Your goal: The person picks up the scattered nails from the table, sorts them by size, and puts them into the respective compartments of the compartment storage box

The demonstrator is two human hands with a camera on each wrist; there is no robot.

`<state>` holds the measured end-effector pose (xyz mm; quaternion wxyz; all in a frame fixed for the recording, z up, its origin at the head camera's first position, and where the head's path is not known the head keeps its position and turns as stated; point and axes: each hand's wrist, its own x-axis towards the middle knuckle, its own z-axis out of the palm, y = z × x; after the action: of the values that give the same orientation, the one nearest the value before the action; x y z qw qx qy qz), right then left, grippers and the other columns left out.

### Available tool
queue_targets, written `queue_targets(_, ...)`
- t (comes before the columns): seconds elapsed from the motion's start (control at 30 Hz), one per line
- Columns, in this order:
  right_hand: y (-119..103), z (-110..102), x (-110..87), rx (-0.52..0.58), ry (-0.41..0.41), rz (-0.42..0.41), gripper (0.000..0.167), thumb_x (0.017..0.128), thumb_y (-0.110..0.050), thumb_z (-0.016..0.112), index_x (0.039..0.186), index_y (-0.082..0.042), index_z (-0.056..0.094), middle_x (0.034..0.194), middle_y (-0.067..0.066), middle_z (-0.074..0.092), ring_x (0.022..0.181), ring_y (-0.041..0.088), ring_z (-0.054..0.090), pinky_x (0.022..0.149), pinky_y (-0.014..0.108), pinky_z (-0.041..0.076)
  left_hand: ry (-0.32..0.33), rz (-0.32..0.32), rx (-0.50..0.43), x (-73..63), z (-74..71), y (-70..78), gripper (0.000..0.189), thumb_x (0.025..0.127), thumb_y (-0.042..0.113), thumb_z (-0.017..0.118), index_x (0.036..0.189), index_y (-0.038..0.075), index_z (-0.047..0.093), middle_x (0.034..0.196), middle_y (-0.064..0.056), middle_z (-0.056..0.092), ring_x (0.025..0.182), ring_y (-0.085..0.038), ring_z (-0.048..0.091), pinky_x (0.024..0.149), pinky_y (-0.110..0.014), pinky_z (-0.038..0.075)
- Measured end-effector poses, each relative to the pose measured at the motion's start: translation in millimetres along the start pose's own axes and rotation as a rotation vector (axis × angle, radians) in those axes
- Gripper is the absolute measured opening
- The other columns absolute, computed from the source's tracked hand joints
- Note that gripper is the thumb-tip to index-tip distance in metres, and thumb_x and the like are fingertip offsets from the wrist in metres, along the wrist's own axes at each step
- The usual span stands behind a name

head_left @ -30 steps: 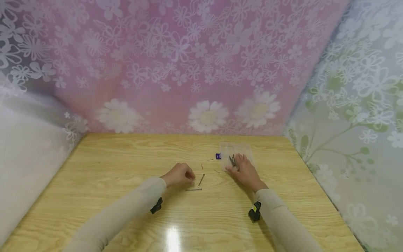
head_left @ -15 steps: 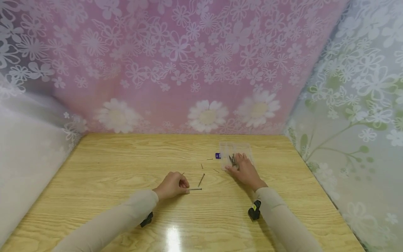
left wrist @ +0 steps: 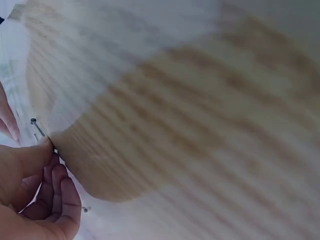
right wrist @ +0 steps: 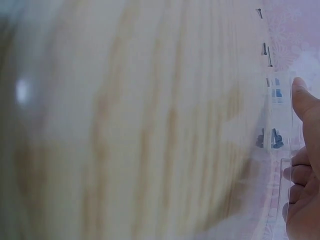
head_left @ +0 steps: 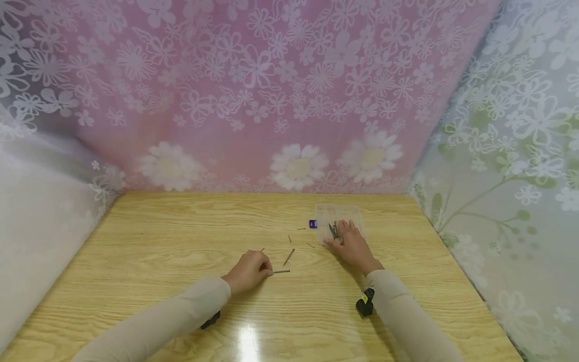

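My left hand pinches one end of a long grey nail between thumb and fingertips. The nail's head points right; in the left wrist view, the left hand partly covers its shank. Just behind it another long nail lies slanted on the table. Over at the right, my right hand holds a clear plastic compartment box by its sides. Several dark nails lie in one compartment. The curled fingers of the right hand show at the box's edge.
Small nails lie scattered on the wooden table: one near the box, one further left, another by the purple tab. A thin nail tip shows behind the left hand. Flowered cloth borders the table.
My left hand has moved left and nearer to me, and has taken hold of the long nail's end. The slanted nail has shifted slightly. My right hand stays on the box.
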<state>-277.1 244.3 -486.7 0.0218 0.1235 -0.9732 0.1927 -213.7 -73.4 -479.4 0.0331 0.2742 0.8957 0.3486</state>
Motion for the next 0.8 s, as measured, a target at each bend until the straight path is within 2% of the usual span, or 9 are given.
queue_targets(0.2, 0.6, 1.2, 0.3, -0.011, 0.000, 0.001, 0.083, 0.094, -0.051, 0.055, 0.146, 0.008, 0.028, 0.150, 0.031, 0.027, 0.140, 0.050, 0.014, 0.109, 0.063, 0.020, -0.028, 0.024, 0.073, 0.1, 0.7, 4.3, 0.010, 0.086, 0.004, 0.069, 0.076, 0.006, 0.068, 0.077, 0.000, 0.065, 0.072, -0.010, 0.058, 0.068, -0.026, 0.050)
queue_targets(0.4, -1.3, -0.7, -1.2, -0.015, 0.010, -0.025, 0.083, 0.095, -0.050, 0.053, 0.146, 0.009, 0.027, 0.150, 0.032, 0.026, 0.140, 0.049, 0.014, 0.111, 0.061, 0.017, -0.057, 0.097, 0.165, 1.8, 0.8, 6.2, 0.011, 0.088, 0.005, 0.067, 0.077, 0.006, 0.065, 0.076, 0.000, 0.061, 0.072, -0.010, 0.054, 0.070, -0.029, 0.049)
queue_targets(0.47, -1.2, -0.9, -1.3, -0.018, 0.010, -0.027, 0.083, 0.095, -0.051, 0.053, 0.147, 0.009, 0.027, 0.150, 0.031, 0.025, 0.141, 0.049, 0.013, 0.112, 0.060, 0.016, -0.069, 0.102, 0.176, 2.3, 0.8, 6.7, 0.011, 0.089, 0.006, 0.066, 0.078, 0.006, 0.064, 0.076, 0.001, 0.059, 0.072, -0.010, 0.053, 0.073, -0.031, 0.049)
queue_targets(0.63, 0.1, 0.6, -0.9, -0.040, -0.001, -0.022, 0.084, 0.095, -0.053, 0.050, 0.147, 0.008, 0.025, 0.151, 0.030, 0.024, 0.141, 0.048, 0.013, 0.113, 0.059, 0.015, -0.100, 0.094, 0.164, 5.3, 1.7, 8.1, 0.011, 0.092, 0.009, 0.062, 0.082, 0.007, 0.062, 0.078, 0.002, 0.057, 0.073, -0.010, 0.050, 0.075, -0.033, 0.048)
queue_targets(0.8, -0.5, 1.6, -1.8, -0.048, -0.012, -0.019, 0.083, 0.096, -0.053, 0.048, 0.148, 0.008, 0.024, 0.151, 0.030, 0.024, 0.141, 0.047, 0.015, 0.112, 0.059, 0.016, -0.118, 0.060, 0.095, 11.0, 2.2, 9.0, 0.009, 0.094, 0.009, 0.060, 0.086, 0.007, 0.061, 0.081, 0.002, 0.056, 0.076, -0.010, 0.048, 0.073, -0.030, 0.045)
